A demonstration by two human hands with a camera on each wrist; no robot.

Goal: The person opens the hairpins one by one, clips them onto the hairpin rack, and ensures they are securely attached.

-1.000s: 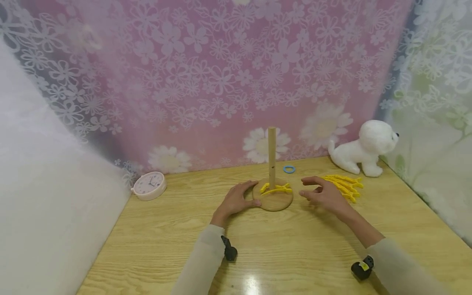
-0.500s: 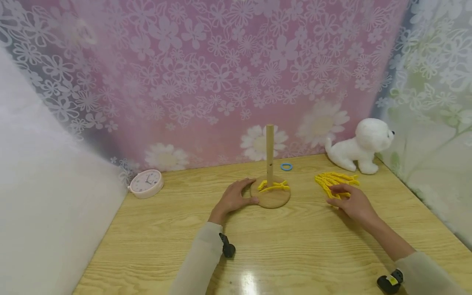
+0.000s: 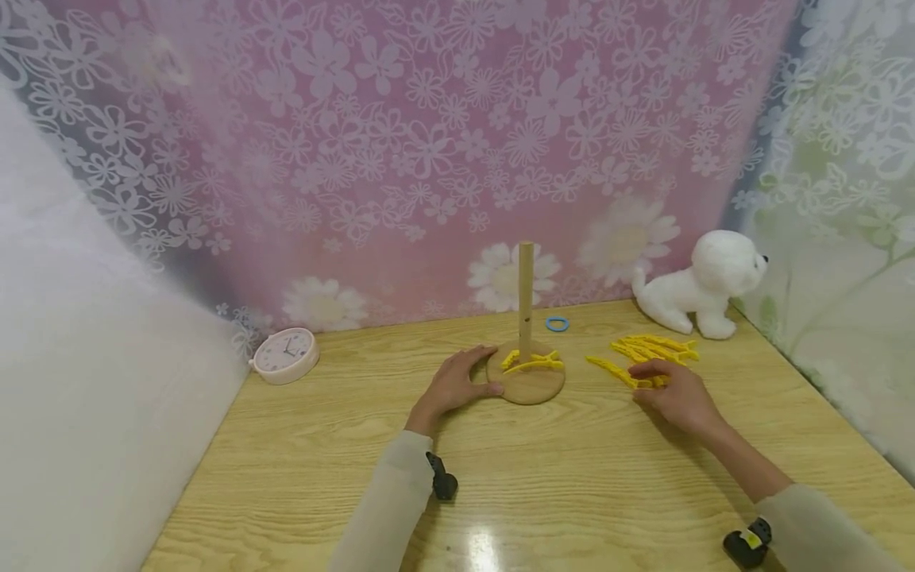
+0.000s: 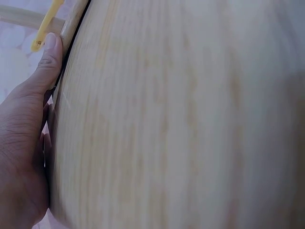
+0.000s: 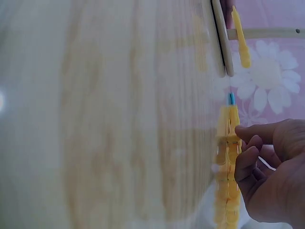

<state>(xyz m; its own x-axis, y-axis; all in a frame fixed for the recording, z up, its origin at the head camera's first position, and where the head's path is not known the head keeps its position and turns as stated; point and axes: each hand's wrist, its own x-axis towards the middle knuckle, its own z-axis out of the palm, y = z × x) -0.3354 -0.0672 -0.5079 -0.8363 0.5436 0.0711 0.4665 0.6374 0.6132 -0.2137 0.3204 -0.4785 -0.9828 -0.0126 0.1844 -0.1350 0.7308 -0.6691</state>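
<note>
A round wooden base (image 3: 532, 391) carries an upright wooden post (image 3: 526, 294) with small holes in it. Yellow forked plastic pieces (image 3: 545, 361) lie across the base at the foot of the post. My left hand (image 3: 453, 383) holds the base's left edge, thumb at the front and fingers toward the back; in the left wrist view the thumb (image 4: 45, 64) lies along the rim. To the right, my right hand (image 3: 675, 395) pinches the end of a yellow forked piece (image 3: 611, 369), whose narrow end points left. The other fingers fold under in the right wrist view.
Several more yellow forked pieces (image 3: 652, 347) lie in a pile just behind my right hand. A blue ring (image 3: 557, 324) lies behind the base. A pink clock (image 3: 284, 356) sits at the back left, a white plush dog (image 3: 704, 286) at the back right. A flowered curtain (image 3: 429, 159) hangs behind.
My right hand has moved right from beside the base to the yellow pile, and one forked piece now lies apart, toward the front left. My left hand has stayed at the base.
</note>
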